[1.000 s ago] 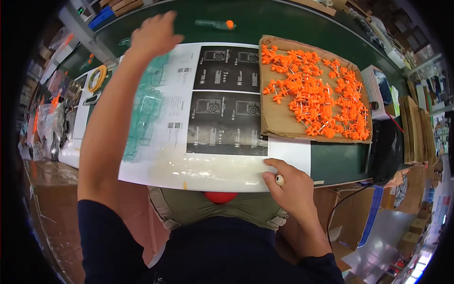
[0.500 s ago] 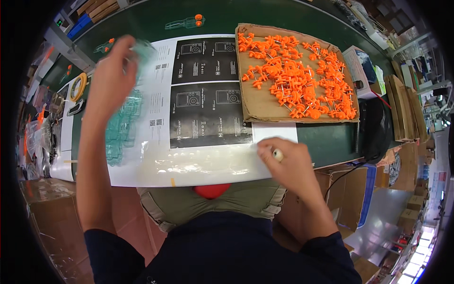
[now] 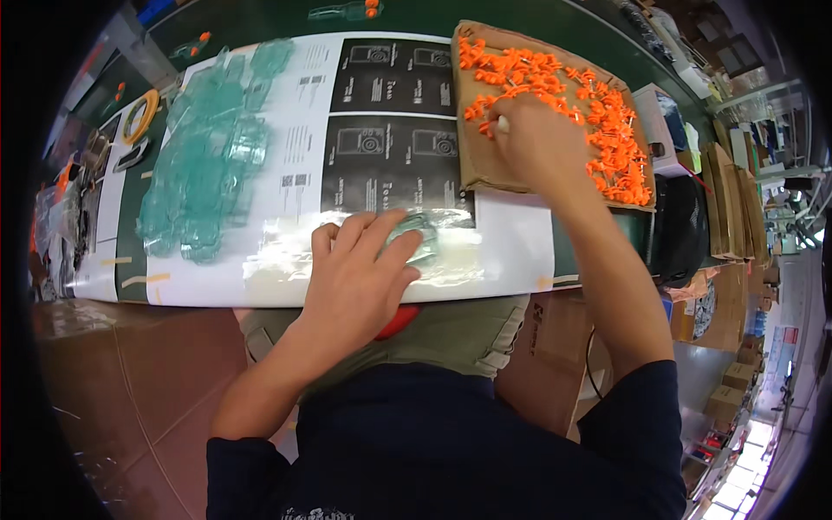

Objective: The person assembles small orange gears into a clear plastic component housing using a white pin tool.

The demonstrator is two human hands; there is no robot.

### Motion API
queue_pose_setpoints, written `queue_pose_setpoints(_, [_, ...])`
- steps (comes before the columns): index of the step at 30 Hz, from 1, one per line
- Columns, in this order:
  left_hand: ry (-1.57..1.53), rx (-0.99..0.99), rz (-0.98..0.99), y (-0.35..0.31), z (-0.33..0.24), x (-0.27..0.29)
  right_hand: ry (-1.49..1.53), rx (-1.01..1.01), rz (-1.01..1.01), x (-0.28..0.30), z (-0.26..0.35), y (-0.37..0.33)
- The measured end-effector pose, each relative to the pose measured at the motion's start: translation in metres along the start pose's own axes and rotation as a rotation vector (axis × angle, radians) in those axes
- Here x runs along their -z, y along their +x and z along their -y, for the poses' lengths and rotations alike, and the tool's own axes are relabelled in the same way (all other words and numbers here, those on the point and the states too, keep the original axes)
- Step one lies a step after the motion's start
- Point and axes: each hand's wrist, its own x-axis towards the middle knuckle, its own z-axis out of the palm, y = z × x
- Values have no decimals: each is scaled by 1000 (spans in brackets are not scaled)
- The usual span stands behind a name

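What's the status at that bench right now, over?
Left hand flat on a clear plastic piece at the sheet's near edge. Right hand among the orange parts on the cardboard. Nothing blocking either.

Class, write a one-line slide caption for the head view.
Left hand presses a clear part; right hand reaches into orange pieces.

Two hands work here, the left hand (image 3: 360, 273) and right hand (image 3: 529, 130), over one cardboard sheet (image 3: 485, 165) of orange plastic clips (image 3: 607, 130) (too many to count), one heap of clear green parts (image 3: 208, 165), and one tape roll (image 3: 139, 117).
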Motion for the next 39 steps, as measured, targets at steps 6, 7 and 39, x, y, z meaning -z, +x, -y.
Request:
queue_pose_setpoints(6, [-24,-36,-24,-4,-12,18,10,74,-72,-19,-4,2])
queue_pose_setpoints(7, [-44,-50,-40,-5,-14,20,5,63,-66,-19,-5,3])
queue_pose_setpoints(39, [-556,-250,-386,22,8,-2,1655,-479,264,27,52,-85])
